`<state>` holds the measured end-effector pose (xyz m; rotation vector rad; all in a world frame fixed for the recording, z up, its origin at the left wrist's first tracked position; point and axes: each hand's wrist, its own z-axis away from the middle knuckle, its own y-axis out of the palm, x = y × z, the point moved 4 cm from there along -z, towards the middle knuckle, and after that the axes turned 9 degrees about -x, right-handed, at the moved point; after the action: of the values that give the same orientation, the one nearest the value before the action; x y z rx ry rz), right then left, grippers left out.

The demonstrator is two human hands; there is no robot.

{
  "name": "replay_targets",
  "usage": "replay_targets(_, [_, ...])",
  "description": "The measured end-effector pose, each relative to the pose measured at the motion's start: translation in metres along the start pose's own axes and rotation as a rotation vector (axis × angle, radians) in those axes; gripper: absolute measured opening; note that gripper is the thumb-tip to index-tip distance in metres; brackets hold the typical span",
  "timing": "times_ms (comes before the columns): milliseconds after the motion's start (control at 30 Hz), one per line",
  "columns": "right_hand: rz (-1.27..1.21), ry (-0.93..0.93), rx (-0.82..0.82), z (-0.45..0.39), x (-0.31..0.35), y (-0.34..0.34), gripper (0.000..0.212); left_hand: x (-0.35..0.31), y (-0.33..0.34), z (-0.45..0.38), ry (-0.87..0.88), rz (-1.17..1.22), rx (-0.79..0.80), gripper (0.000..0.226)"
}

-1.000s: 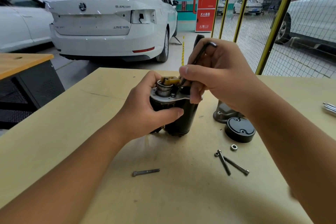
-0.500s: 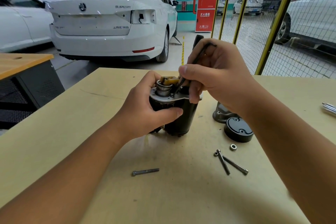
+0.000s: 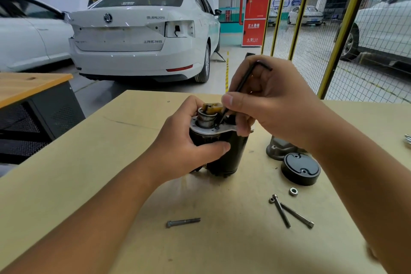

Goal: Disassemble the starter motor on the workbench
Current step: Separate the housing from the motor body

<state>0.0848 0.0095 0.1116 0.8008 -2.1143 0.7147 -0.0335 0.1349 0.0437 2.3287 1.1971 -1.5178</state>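
A lone bolt [image 3: 183, 222] lies near the front of the surface [image 3: 66, 184]; behind it the left hand [image 3: 184, 151] wraps the dark motor [image 3: 224, 158], which stands upright mid-surface, thumb across the front and fingers curled round the back, clamped on the body; on top sit a silver plate [image 3: 211, 131], a metal collar [image 3: 205, 118] and a yellow-brown part [image 3: 212, 108]; the right hand [image 3: 273, 104] pinches a black hex key [image 3: 242, 83] between thumb and fingers, its long leg slanting down to a small screw [image 3: 217, 127] in the plate, short leg up by the knuckles; to the right lie a grey housing [image 3: 278, 149], a black cap [image 3: 300, 170], a nut [image 3: 293, 191] and two long bolts [image 3: 289, 212], all apart from the motor; the step looks like loosening that screw; to do it well the key tip should seat fully in the socket and stand straighter over the screw, since the present slant risks rounding it; the left hand should brace the motor hard against the surface so it neither twists nor tips; a freed screw belongs with the other fasteners
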Motion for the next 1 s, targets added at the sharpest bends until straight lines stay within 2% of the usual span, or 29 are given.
replay_targets(67, [0.047, -0.031, -0.051, 0.001, 0.001, 0.003, 0.024, 0.000, 0.000, 0.000, -0.002, 0.001, -0.002, 0.045])
replay_targets(167, [0.095, -0.091, -0.145, 0.007, 0.001, 0.009, 0.057, 0.002, 0.000, 0.000, 0.000, -0.005, -0.015, 0.052])
replay_targets(233, [0.100, -0.121, -0.182, 0.009, 0.001, 0.010, 0.065, 0.001, 0.000, 0.000, 0.009, -0.008, -0.022, 0.055])
replay_targets(367, [0.171, -0.175, -0.209, 0.010, 0.001, 0.010, 0.057, 0.001, 0.002, 0.000, 0.013, 0.009, -0.012, 0.055])
replay_targets(633, [0.231, -0.189, -0.224, 0.013, -0.002, 0.014, 0.054, 0.002, 0.002, 0.000, 0.035, -0.006, -0.040, 0.054])
replay_targets(700, [0.144, -0.175, -0.247, 0.014, 0.000, 0.013, 0.049, 0.002, 0.002, 0.000, 0.028, -0.003, -0.039, 0.055])
replay_targets(800, [-0.095, -0.163, -0.252, 0.014, 0.007, 0.016, 0.025, 0.002, 0.003, 0.000, 0.025, -0.006, -0.046, 0.052])
replay_targets(867, [-0.247, -0.097, -0.244, 0.013, 0.008, 0.015, 0.028, 0.002, 0.003, 0.000, 0.022, -0.025, -0.055, 0.051])
replay_targets(1000, [-0.376, 0.014, -0.200, 0.010, 0.005, 0.013, 0.031, 0.002, 0.003, 0.000, 0.021, -0.026, -0.062, 0.052])
